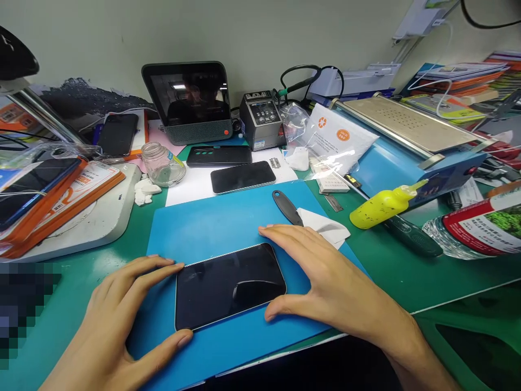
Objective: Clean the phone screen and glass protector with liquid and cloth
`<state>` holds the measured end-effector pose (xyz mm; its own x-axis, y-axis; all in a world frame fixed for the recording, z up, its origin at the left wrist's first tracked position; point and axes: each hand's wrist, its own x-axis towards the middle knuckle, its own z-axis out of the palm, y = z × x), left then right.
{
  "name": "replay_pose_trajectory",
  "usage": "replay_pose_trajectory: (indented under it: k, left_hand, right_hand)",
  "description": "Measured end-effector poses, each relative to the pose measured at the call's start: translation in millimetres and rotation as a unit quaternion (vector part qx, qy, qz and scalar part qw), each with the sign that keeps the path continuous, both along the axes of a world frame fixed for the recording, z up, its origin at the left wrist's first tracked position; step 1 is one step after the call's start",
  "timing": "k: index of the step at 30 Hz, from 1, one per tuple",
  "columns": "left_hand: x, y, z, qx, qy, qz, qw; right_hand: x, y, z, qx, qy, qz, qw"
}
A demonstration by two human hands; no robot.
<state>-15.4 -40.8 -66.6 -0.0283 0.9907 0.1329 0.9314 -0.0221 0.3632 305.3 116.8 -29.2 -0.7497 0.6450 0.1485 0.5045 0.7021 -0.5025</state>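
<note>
A black smartphone [228, 285] lies screen up on a blue mat [211, 222] near the table's front edge. My left hand [118, 320] frames its left end, forefinger at the far corner and thumb at the near corner. My right hand [321, 277] brackets the right end, fingers spread flat on the mat and thumb touching the near right corner. Neither hand lifts the phone. Just beyond my right hand lie a black-handled tool [287, 207] and a white wipe [325, 227].
Further back lie two more phones [243, 176] [218, 156], a glass jar [161, 163], a smart display [189, 100] and a soldering station [261, 118]. A yellow squeeze bottle [382, 205] and a plastic bottle [480, 225] lie at right. Orange packages [61, 201] are stacked at left.
</note>
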Motion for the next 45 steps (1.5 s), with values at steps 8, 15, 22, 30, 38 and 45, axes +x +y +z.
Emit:
replay_pose_trajectory:
  k: [8, 15, 22, 30, 38, 45]
  left_hand:
    - [2.3, 1.1, 4.1, -0.015, 0.003, -0.007, 1.0]
    - [5.0, 1.5, 7.6, -0.009, -0.031, 0.003, 0.999]
    - [6.7, 0.2, 9.1, 0.023, -0.033, -0.017, 0.999]
    - [10.7, -0.1, 14.8, 0.02, -0.059, -0.016, 0.998]
    - [15.0, 2.4, 22.7, 0.006, -0.081, -0.015, 0.997]
    - [16.0, 2.2, 25.2, 0.012, -0.092, -0.021, 0.995]
  right_hand:
    - [-2.3, 2.0, 1.9, -0.001, -0.012, 0.013, 1.0]
    - [-1.2, 0.9, 0.4, -0.013, 0.008, 0.012, 1.0]
    - [0.8, 0.1, -6.0, 0.011, 0.02, 0.013, 1.0]
    - [2.5, -2.5, -4.0, -0.018, 0.014, -0.02, 1.0]
    - [0.6, 0.6, -8.4, 0.001, 0.029, -0.014, 0.999]
    - [1.9, 2.2, -9.5, -0.006, 0.037, -0.004, 0.999]
